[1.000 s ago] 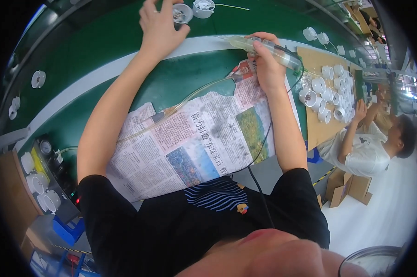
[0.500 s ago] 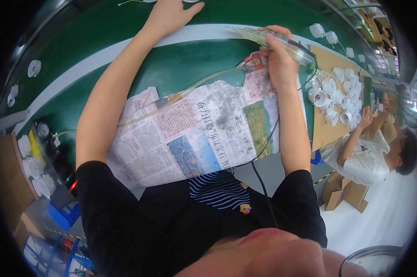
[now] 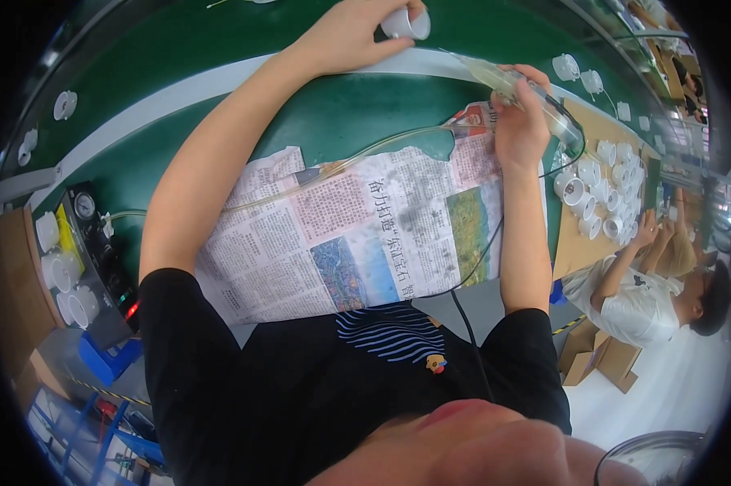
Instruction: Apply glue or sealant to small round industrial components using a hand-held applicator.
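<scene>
My left hand (image 3: 351, 39) reaches over the far green belt and grips a small white plastic cup-shaped part (image 3: 407, 26) between thumb and fingers. To the right, my right hand (image 3: 521, 130) is wrapped around a translucent dispensing syringe (image 3: 495, 78); its thin tip points up and left toward the cup-shaped part, apart from it. A clear hose (image 3: 357, 160) crosses the green bench beneath my arms. Below it lies a stained newspaper sheet (image 3: 292, 259) with a torn upper edge. A dark cable runs down from beside my right hand.
Several white round parts (image 3: 590, 198) stand on cardboard (image 3: 580, 243) at right. More white parts (image 3: 566, 67) sit along the belt (image 3: 155, 65), past a pale rail (image 3: 106, 151). A black control box with a gauge (image 3: 86, 206) stands left. A co-worker in a white shirt (image 3: 637, 300) is at right.
My left hand has moved right and slightly nearer, and now shows the white cup-shaped part in its grip. The syringe in my right hand appears further right and slightly lower.
</scene>
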A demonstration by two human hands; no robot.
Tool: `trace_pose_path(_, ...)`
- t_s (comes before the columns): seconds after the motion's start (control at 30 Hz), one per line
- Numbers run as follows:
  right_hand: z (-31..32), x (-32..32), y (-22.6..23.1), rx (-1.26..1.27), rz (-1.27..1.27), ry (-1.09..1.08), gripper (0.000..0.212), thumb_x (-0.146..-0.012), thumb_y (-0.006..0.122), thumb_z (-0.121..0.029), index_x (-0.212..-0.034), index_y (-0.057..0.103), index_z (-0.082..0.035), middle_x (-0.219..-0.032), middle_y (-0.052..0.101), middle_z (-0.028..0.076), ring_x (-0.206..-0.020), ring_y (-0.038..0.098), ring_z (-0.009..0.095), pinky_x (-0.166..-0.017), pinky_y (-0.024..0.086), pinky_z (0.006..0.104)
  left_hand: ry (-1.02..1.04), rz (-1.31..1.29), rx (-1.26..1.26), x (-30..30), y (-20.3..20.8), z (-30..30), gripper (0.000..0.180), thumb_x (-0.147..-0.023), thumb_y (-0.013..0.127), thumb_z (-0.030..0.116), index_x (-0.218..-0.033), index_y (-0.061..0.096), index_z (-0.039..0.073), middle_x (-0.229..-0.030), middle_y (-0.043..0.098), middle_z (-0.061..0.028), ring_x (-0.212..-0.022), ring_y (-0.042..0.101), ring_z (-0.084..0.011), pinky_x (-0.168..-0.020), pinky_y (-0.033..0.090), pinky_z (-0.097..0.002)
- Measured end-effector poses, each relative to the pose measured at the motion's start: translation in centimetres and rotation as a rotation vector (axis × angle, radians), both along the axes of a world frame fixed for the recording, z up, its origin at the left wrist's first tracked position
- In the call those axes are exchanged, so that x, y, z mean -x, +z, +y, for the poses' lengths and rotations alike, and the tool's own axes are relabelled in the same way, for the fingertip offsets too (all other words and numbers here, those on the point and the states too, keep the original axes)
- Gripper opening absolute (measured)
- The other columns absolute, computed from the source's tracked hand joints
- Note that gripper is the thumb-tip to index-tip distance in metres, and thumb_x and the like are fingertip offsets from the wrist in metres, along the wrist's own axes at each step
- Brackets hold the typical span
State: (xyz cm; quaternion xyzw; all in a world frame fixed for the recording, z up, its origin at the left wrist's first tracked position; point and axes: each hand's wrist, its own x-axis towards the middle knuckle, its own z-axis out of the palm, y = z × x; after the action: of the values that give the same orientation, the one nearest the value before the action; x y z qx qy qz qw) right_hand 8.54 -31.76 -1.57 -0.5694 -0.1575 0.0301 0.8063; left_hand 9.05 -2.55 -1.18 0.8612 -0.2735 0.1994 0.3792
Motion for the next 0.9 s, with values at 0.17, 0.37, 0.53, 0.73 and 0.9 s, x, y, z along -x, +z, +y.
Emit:
trace_pose_path(0.17,0.0,0.3,0.0,0.011,0.006,0.047,0.023,-0.098,0.062,-0.015,-0.119,0.06,-0.004,-0.117,0.067,0.015,-0.097,0.06,0.017,-0.073,0.046,0.029,-0.259,-0.042,0.018,0.2,-0.4,-0.5,0.056,-0.08,0.083,0.023,-0.129,0.062,0.008,-0.12,0.066,-0.0149,-0.11,0.062,-0.0354,-0.097,0.049,-0.0426)
trace_pose_path(0.37,0.5,0.6,-0.3,0.16,-0.008,-0.038,0.024,-0.097,0.066,-0.014,-0.118,0.06,-0.004,-0.115,0.067,0.014,-0.094,0.062,0.018,-0.073,0.048,0.0297,-0.28,0.132,-0.038,0.3,-0.4,-0.4,0.057,-0.079,0.084,0.023,-0.13,0.062,0.008,-0.119,0.068,-0.0163,-0.108,0.064,-0.0361,-0.095,0.049,-0.0428)
trace_pose_path(0.53,0.7,0.5,-0.4,0.201,-0.096,-0.022,0.024,-0.096,0.068,-0.011,-0.117,0.06,-0.003,-0.114,0.067,0.014,-0.096,0.063,0.018,-0.076,0.051,0.0306,-0.294,0.056,-0.016,0.1,-0.6,-0.5,0.058,-0.079,0.084,0.024,-0.13,0.062,0.007,-0.121,0.069,-0.0156,-0.109,0.065,-0.0358,-0.095,0.049,-0.0427)
trace_pose_path(0.73,0.7,0.9,-0.1,0.29,-0.146,-0.065,0.023,-0.095,0.068,-0.007,-0.116,0.06,-0.002,-0.114,0.069,0.014,-0.101,0.063,0.018,-0.088,0.052,0.0314,-0.284,0.077,-0.012,0.2,-0.3,-0.5,0.057,-0.08,0.084,0.024,-0.129,0.062,0.006,-0.123,0.069,-0.0153,-0.111,0.065,-0.0355,-0.095,0.05,-0.0422)
trace_pose_path(0.9,0.9,1.5,0.3,0.342,-0.19,-0.096,0.023,-0.095,0.069,-0.007,-0.116,0.06,-0.001,-0.114,0.07,0.014,-0.102,0.064,0.017,-0.093,0.05,0.0307,-0.265,0.094,0.01,0.3,-0.2,-0.7,0.057,-0.08,0.084,0.025,-0.129,0.063,0.005,-0.118,0.07,-0.0147,-0.109,0.066,-0.0339,-0.096,0.05,-0.041)
